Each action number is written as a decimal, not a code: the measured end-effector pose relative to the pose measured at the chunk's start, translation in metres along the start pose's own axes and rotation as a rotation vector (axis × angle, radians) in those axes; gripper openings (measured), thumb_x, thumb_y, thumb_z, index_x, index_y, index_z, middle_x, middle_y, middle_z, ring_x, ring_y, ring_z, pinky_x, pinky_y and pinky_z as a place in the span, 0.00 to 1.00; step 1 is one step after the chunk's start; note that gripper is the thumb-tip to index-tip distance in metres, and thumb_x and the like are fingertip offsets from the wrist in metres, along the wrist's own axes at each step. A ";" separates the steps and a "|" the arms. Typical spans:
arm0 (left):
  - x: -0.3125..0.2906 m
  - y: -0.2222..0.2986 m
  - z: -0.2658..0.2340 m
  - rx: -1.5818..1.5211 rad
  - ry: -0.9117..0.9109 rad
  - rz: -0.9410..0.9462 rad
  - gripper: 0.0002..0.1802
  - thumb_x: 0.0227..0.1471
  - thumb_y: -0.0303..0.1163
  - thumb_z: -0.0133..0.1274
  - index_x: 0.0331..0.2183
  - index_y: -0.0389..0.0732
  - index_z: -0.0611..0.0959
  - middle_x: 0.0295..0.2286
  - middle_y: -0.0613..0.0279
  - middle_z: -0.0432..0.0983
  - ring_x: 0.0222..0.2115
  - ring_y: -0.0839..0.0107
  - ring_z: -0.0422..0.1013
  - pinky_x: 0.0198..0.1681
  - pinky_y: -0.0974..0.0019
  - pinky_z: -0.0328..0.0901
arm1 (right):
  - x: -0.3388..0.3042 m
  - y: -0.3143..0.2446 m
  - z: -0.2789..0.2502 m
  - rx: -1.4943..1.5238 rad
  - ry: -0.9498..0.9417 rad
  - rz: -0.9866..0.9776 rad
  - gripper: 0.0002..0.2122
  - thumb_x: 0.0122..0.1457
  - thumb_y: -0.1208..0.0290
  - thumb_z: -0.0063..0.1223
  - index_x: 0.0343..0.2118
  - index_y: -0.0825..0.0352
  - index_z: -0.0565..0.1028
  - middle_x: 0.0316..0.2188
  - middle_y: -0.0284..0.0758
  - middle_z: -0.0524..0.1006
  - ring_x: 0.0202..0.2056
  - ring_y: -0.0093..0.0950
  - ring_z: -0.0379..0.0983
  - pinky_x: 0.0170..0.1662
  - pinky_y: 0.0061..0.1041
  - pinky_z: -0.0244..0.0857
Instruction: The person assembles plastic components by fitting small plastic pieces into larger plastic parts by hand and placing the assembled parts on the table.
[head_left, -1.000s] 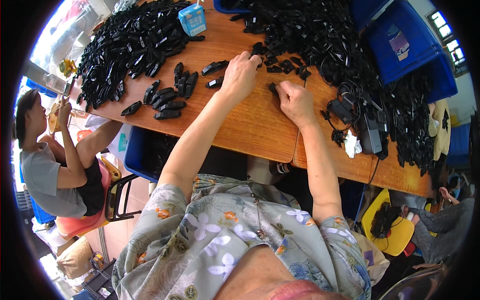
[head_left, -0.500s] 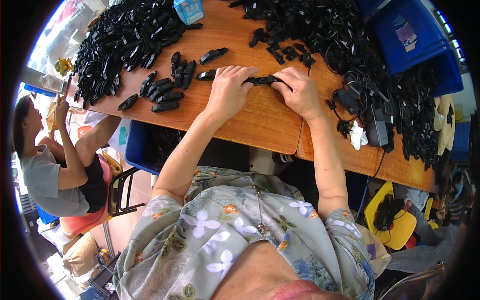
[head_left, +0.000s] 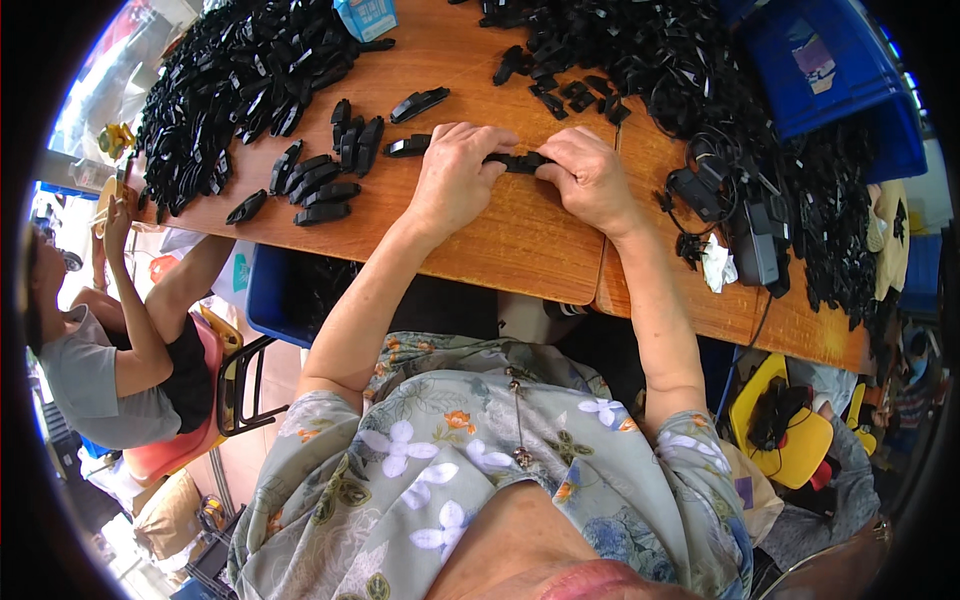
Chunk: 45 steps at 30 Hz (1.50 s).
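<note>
Left hand [head_left: 458,178] and right hand [head_left: 590,180] both pinching a black part [head_left: 519,163] between them over the wooden table [head_left: 540,240], looks unfinished; left heap [head_left: 260,60] probably done, right heap [head_left: 650,50] of smaller parts apparently left to do.

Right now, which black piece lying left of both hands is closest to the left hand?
The black piece right beside the left hand, just below the lone slanted piece in the picture; the others lie farther away.
</note>
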<state>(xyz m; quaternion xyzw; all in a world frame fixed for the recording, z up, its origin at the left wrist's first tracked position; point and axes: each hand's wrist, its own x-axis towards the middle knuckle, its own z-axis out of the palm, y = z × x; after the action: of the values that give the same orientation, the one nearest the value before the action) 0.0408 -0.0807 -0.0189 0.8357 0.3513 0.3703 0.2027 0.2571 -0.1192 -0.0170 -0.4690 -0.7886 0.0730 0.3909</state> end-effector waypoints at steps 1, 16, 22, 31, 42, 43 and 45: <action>0.001 0.000 0.002 -0.026 -0.017 -0.002 0.17 0.48 0.22 0.63 0.43 0.39 0.85 0.36 0.59 0.85 0.43 0.58 0.76 0.54 0.57 0.64 | 0.003 0.002 0.004 -0.005 -0.019 -0.045 0.09 0.47 0.77 0.69 0.33 0.69 0.82 0.32 0.36 0.80 0.36 0.37 0.76 0.40 0.35 0.71; 0.018 0.004 -0.017 0.464 0.240 0.036 0.24 0.48 0.15 0.51 0.47 0.40 0.84 0.50 0.57 0.78 0.53 0.55 0.70 0.58 0.52 0.59 | -0.010 0.051 -0.014 -0.669 0.229 0.442 0.14 0.62 0.60 0.62 0.43 0.65 0.81 0.43 0.39 0.77 0.44 0.40 0.77 0.43 0.38 0.76; 0.104 -0.026 0.009 0.472 0.063 -0.107 0.23 0.50 0.17 0.53 0.49 0.37 0.82 0.51 0.53 0.77 0.55 0.50 0.69 0.58 0.50 0.62 | -0.006 0.035 -0.010 -0.650 0.222 0.402 0.08 0.58 0.71 0.59 0.40 0.64 0.80 0.39 0.40 0.77 0.40 0.43 0.77 0.38 0.42 0.76; 0.060 -0.018 0.007 0.456 -0.094 -0.102 0.15 0.50 0.18 0.53 0.42 0.36 0.78 0.35 0.46 0.78 0.43 0.47 0.74 0.46 0.48 0.68 | -0.009 0.007 0.003 -0.507 0.088 0.138 0.10 0.54 0.76 0.59 0.41 0.65 0.81 0.36 0.38 0.75 0.41 0.38 0.77 0.36 0.37 0.77; -0.007 -0.007 -0.011 0.122 0.090 -0.227 0.22 0.51 0.19 0.57 0.50 0.40 0.81 0.42 0.55 0.84 0.51 0.54 0.73 0.58 0.54 0.62 | -0.008 0.003 0.006 -0.445 0.087 0.053 0.11 0.58 0.79 0.59 0.44 0.67 0.78 0.37 0.36 0.77 0.37 0.36 0.79 0.36 0.32 0.77; -0.008 -0.008 -0.011 0.112 0.100 -0.210 0.22 0.50 0.19 0.58 0.50 0.40 0.81 0.42 0.56 0.84 0.50 0.54 0.73 0.58 0.54 0.62 | -0.007 -0.001 0.004 -0.393 0.092 0.044 0.10 0.58 0.80 0.58 0.43 0.67 0.78 0.38 0.36 0.77 0.37 0.36 0.79 0.37 0.32 0.77; -0.009 -0.010 -0.011 0.114 0.097 -0.203 0.22 0.50 0.19 0.58 0.49 0.40 0.81 0.42 0.56 0.84 0.50 0.55 0.73 0.58 0.54 0.62 | -0.006 -0.003 0.004 -0.341 0.095 0.036 0.10 0.57 0.80 0.58 0.43 0.67 0.78 0.38 0.36 0.77 0.38 0.37 0.79 0.37 0.32 0.76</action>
<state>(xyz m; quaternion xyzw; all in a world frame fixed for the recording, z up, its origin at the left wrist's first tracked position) 0.0239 -0.0796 -0.0223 0.7871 0.4641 0.3672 0.1740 0.2542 -0.1247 -0.0217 -0.5456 -0.7615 -0.0773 0.3412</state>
